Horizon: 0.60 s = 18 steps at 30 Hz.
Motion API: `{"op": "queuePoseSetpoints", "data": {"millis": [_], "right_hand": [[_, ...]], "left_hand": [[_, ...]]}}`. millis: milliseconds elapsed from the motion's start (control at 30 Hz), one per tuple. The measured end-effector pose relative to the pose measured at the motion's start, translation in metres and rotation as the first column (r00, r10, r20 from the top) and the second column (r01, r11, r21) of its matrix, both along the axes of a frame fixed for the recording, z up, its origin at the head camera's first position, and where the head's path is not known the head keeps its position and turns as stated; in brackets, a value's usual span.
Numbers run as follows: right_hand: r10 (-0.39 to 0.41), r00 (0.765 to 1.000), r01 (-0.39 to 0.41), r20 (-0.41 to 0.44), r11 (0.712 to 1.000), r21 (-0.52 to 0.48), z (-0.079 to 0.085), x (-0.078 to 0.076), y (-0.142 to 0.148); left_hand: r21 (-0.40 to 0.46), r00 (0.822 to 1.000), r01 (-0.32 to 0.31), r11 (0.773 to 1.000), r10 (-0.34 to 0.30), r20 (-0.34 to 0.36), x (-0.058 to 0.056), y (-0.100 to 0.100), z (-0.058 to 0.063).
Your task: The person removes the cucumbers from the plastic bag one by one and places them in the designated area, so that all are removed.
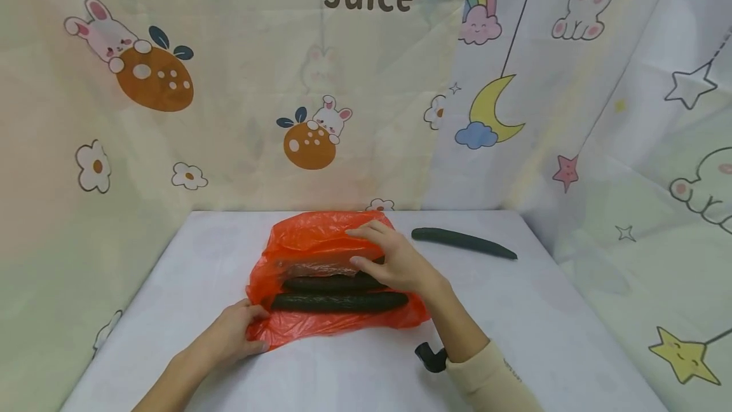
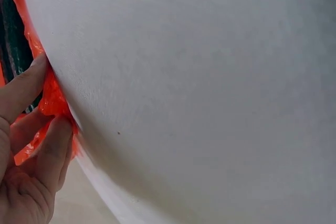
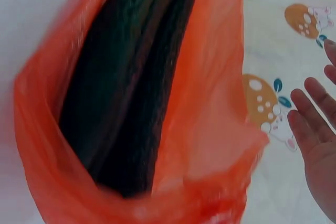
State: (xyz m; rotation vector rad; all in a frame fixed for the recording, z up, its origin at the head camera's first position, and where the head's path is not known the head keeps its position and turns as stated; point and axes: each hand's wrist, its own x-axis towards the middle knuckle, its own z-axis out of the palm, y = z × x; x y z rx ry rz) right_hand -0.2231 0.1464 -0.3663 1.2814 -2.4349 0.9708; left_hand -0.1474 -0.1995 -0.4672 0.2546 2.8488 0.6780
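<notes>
A thin red plastic bag (image 1: pixel 320 227) lies spread on the table with its mouth facing the front. Dark green cucumbers lie side by side inside it, the front cucumber (image 1: pixel 340 302) nearest the bag's lower edge and another cucumber (image 1: pixel 320 283) just behind. My left hand (image 1: pixel 231 332) pinches the bag's front left corner between thumb and fingers, as the left wrist view also shows. Over the bag's right side my right hand (image 1: pixel 394 258) is held with fingers extended and nothing in them. In the right wrist view that hand (image 3: pixel 319 150) stands apart from the bag.
A single loose cucumber (image 1: pixel 464 243) lies on the white table (image 1: pixel 503 297) at the back right. Beside my right forearm is a small black curved object (image 1: pixel 430 358). Printed cloth (image 1: pixel 240 81) hangs behind the table and along its sides.
</notes>
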Motion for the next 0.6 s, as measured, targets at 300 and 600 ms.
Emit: {"op": "queuePoseSetpoints", "data": {"millis": [300, 600], "right_hand": [[0.157, 0.987, -0.158, -0.034, 0.987, -0.024, -0.02, 0.011, -0.019], [0.238, 0.971, -0.238, 0.004, 0.971, -0.032, -0.043, 0.016, -0.024]], "left_hand": [[-0.002, 1.0, 0.014, 1.0, -0.014, -0.009, -0.001, -0.002, -0.001], [0.014, 1.0, 0.001, 1.0, -0.001, 0.0, -0.001, -0.004, -0.004]]}}
